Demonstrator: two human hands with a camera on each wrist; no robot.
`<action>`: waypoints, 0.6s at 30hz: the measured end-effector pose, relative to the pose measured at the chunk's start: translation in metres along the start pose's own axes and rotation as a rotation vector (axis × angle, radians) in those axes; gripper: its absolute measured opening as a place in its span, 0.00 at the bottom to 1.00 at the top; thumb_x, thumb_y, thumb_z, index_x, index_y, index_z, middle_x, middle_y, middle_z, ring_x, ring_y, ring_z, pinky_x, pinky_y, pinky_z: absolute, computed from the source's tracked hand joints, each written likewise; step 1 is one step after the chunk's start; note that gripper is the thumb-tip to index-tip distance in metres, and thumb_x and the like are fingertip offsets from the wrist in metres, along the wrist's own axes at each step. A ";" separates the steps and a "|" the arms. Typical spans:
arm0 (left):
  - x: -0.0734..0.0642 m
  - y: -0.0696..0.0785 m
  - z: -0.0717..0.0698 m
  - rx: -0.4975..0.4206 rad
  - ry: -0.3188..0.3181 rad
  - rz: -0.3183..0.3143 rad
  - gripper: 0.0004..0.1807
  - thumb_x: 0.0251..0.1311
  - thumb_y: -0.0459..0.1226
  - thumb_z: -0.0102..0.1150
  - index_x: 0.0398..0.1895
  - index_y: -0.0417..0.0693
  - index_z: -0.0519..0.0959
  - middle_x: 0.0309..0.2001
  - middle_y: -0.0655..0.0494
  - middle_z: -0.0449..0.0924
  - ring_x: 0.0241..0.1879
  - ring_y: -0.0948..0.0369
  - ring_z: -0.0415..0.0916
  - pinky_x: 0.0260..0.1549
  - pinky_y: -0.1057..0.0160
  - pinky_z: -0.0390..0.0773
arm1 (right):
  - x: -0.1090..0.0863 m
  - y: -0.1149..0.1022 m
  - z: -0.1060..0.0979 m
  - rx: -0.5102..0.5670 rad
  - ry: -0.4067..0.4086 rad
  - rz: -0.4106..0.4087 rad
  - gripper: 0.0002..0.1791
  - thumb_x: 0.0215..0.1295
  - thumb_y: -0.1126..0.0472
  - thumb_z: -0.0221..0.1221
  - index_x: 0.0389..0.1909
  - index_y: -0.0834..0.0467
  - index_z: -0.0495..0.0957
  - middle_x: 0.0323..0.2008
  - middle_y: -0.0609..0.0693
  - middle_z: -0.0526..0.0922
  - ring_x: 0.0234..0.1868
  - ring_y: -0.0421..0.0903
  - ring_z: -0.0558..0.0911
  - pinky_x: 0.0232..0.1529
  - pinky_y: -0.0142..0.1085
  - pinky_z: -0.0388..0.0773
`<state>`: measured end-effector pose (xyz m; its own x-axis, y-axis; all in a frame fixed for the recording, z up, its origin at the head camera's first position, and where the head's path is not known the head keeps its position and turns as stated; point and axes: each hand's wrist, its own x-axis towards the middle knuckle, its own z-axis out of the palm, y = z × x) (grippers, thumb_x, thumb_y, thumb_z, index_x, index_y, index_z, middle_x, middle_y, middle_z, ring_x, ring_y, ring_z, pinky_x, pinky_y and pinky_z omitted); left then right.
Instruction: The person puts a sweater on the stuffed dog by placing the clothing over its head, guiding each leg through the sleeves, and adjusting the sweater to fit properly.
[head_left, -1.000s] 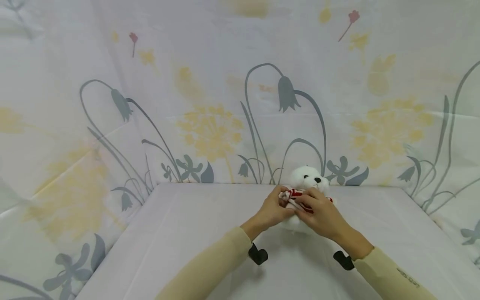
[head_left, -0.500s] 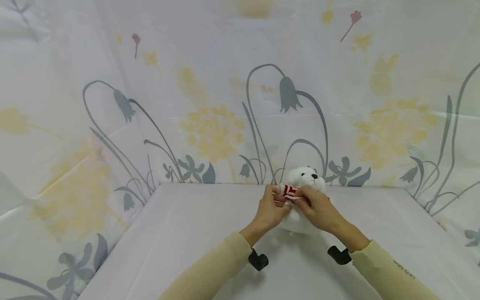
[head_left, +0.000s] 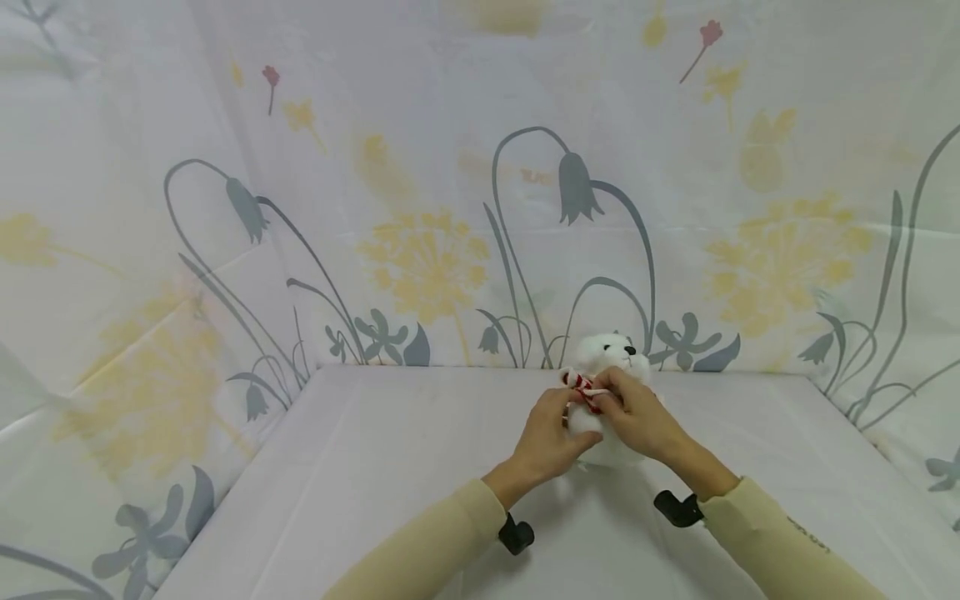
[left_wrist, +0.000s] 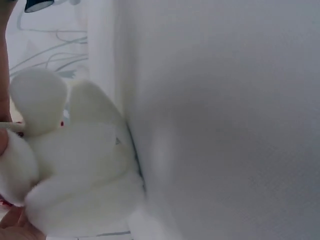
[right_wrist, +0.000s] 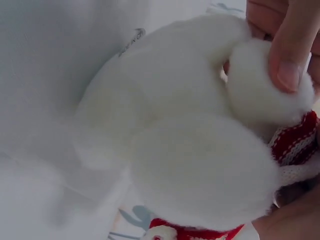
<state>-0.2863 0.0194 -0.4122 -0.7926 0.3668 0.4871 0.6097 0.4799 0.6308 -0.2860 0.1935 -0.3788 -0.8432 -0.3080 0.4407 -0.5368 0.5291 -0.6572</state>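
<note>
A white plush bear (head_left: pixel 600 354) sits upright at the far side of the white surface, a red-and-white striped knitted scarf (head_left: pixel 579 383) about its neck. My left hand (head_left: pixel 546 437) holds the bear's arm on the left; in the right wrist view its thumb (right_wrist: pixel 289 70) presses that paw (right_wrist: pixel 260 87). Gathered at the bear's chest, part of the scarf (right_wrist: pixel 295 140) is pinched by my right hand (head_left: pixel 641 421), whose fingers are mostly hidden. The bear's rounded body (left_wrist: pixel 75 155) fills the left of the left wrist view.
A white cloth-covered table (head_left: pixel 397 442) lies under the bear. Behind it hangs a flower-printed curtain (head_left: pixel 427 167), close to the bear's back. Black wrist-worn camera mounts (head_left: pixel 516 533) stick out below both wrists.
My left hand has shifted from the scarf's end down to the bear's arm. The right hand keeps its pinch on the scarf, and the bear's head has turned slightly to the right.
</note>
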 end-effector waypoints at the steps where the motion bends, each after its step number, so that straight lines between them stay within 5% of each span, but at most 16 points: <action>1: 0.001 -0.002 0.000 -0.018 0.014 0.011 0.22 0.51 0.38 0.71 0.48 0.48 0.72 0.49 0.55 0.72 0.45 0.65 0.70 0.39 0.74 0.73 | -0.001 0.000 0.000 0.009 -0.013 -0.006 0.04 0.69 0.67 0.52 0.37 0.55 0.72 0.31 0.47 0.78 0.31 0.40 0.76 0.33 0.32 0.74; 9: 0.009 -0.012 0.004 -0.081 0.167 0.074 0.26 0.51 0.29 0.64 0.56 0.43 0.71 0.46 0.50 0.76 0.42 0.62 0.75 0.33 0.74 0.75 | -0.003 -0.003 0.001 0.152 -0.143 -0.026 0.02 0.70 0.67 0.50 0.38 0.58 0.71 0.31 0.49 0.72 0.30 0.40 0.70 0.30 0.32 0.70; 18: 0.013 -0.012 0.009 -0.096 0.242 -0.027 0.20 0.50 0.28 0.64 0.48 0.45 0.77 0.38 0.51 0.74 0.31 0.63 0.76 0.30 0.74 0.74 | -0.004 0.000 0.001 0.165 -0.167 -0.014 0.02 0.71 0.65 0.50 0.38 0.58 0.71 0.31 0.50 0.73 0.30 0.41 0.70 0.30 0.32 0.69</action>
<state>-0.3033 0.0256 -0.4189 -0.7922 0.1481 0.5920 0.5947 0.4048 0.6946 -0.2827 0.1936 -0.3815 -0.8217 -0.4482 0.3520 -0.5346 0.3920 -0.7487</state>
